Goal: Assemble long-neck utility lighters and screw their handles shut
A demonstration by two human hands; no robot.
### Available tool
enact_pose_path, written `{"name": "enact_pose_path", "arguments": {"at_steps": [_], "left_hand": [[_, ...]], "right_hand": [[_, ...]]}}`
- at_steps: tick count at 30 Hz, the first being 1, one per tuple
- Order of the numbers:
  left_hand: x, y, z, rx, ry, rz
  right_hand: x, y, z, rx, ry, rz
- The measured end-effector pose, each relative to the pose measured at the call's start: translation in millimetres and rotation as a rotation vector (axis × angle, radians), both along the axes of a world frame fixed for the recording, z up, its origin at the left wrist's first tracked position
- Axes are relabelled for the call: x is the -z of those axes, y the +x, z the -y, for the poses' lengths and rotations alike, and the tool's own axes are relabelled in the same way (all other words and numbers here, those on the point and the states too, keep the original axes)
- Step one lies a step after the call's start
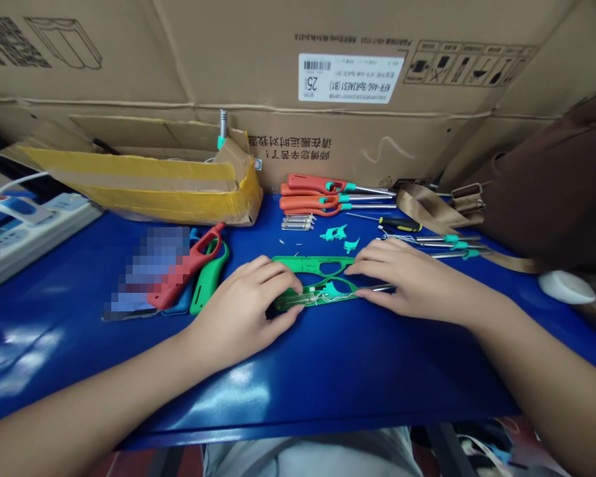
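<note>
My left hand (251, 301) is closed, thumb and fingers gripping the left end of an open green lighter half-shell (281, 305). Inside this half lie a clear fuel tank (306, 298), a thin wire and a teal trigger (332, 289). At its right end, my right hand (402, 281) has its thumb against the shell by a metal tube (383, 288), which passes between thumb and fingers. The fingertips of that hand reach the right end of the other green half-shell (308, 264), which lies just behind.
Behind are orange-red lighters (310, 203), clear tanks (298, 222), loose teal triggers (335, 232) and a screwdriver (401, 224). Metal tubes (447, 246) lie right. Red (189, 268) and green (209, 278) handles lie left, before a taped cardboard box (179, 202). A power strip (44, 228) stands far left.
</note>
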State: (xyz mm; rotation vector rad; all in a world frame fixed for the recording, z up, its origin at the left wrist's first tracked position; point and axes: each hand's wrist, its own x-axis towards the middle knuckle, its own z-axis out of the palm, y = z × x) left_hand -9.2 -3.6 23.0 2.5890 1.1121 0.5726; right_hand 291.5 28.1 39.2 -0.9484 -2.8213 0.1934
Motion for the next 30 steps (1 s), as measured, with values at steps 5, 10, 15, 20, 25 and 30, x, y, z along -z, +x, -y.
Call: {"name": "enact_pose_path", "arguments": {"at_steps": [5, 10, 15, 20, 25, 30], "left_hand": [[4.7, 1, -1, 0.128, -0.001, 0.008], [11.6, 2, 2, 0.194, 0.041, -0.041], [15.8, 1, 1, 0.194, 0.048, -0.090], [17.9, -1, -1, 0.207, 0.042, -0.107], [20.2, -1, -1, 0.198, 0.013, -0.099], [20.0, 1, 1, 0.197, -0.005, -0.080]], "right_hand": [[-1.0, -5, 2, -0.007, -0.045, -0.042], [-4.2, -13, 11, -0.073, -0.102, -0.097], [-5.9, -17, 18, -0.040, -0.172, -0.060], [-4.1, -14, 21, -0.021, -0.176, -0.042], [-0.4, -16, 25, 0.026, -0.196, -0.058], [-1.3, -26, 27, 0.183, -0.349, -0.189]]}}
